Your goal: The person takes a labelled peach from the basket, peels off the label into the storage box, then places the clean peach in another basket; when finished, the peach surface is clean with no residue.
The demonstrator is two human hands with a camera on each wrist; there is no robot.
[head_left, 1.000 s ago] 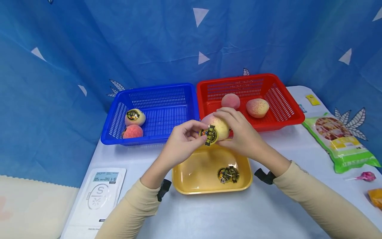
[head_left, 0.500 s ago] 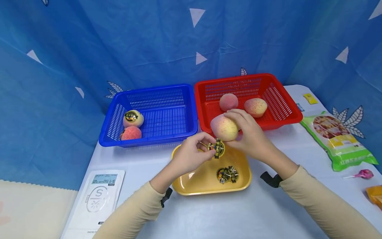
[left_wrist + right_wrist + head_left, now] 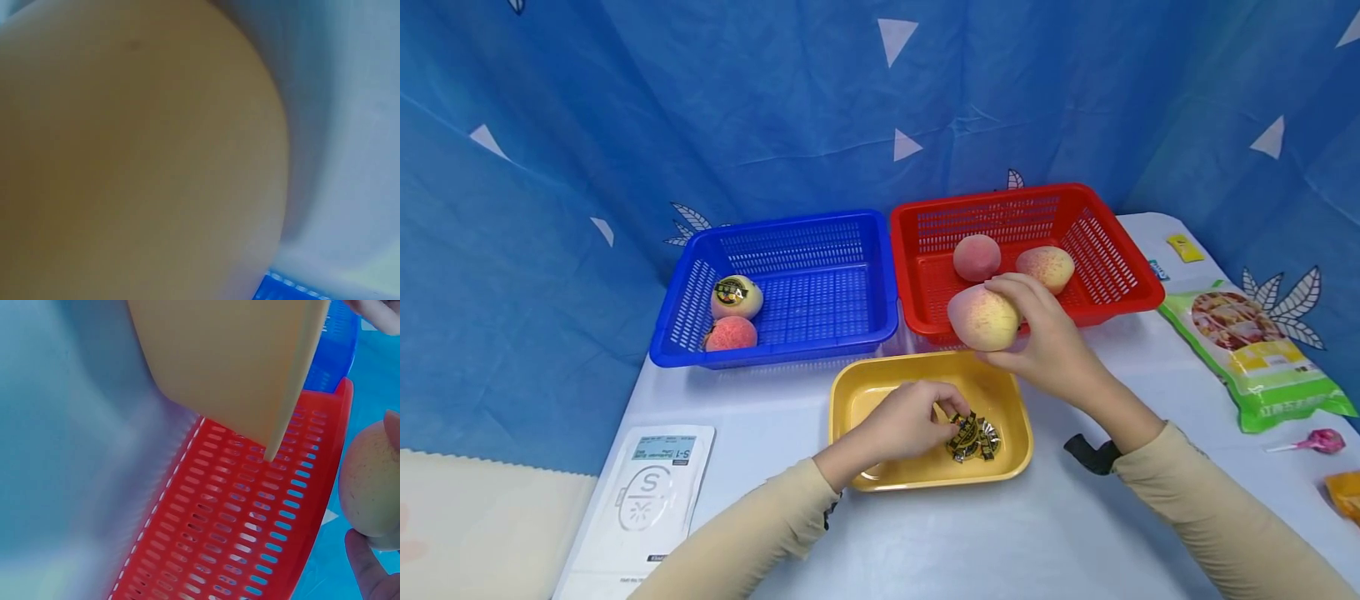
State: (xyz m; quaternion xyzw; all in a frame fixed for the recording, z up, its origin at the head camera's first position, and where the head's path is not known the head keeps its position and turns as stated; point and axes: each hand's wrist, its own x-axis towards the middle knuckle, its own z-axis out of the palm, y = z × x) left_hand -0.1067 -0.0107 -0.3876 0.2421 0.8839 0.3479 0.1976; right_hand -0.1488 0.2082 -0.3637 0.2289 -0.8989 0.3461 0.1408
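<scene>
My right hand (image 3: 1037,329) grips a yellow-pink peach (image 3: 983,317) in the air over the near rim of the red basket (image 3: 1123,250); the same peach (image 3: 370,487) shows at the right edge of the right wrist view. My left hand (image 3: 917,417) is down inside the yellow tray (image 3: 857,396), its fingers curled at a black-and-gold sticker on a small pile of stickers (image 3: 973,437). Two more peaches (image 3: 976,256) lie in the red basket. In the blue basket (image 3: 820,283) sit a stickered peach (image 3: 737,296) and a red peach (image 3: 730,334). The left wrist view shows only a blurred yellow surface.
A white packet (image 3: 647,492) lies at the table's front left. On the right are a green snack bag (image 3: 1255,354), a pink lollipop (image 3: 1318,439), an orange wrapper (image 3: 1347,493) and a small yellow sachet (image 3: 1185,247). Blue cloth hangs behind the baskets.
The left hand peeled the sticker off the peach and carried it down into the yellow tray. The right hand moved the bare peach up and right, toward the red basket.
</scene>
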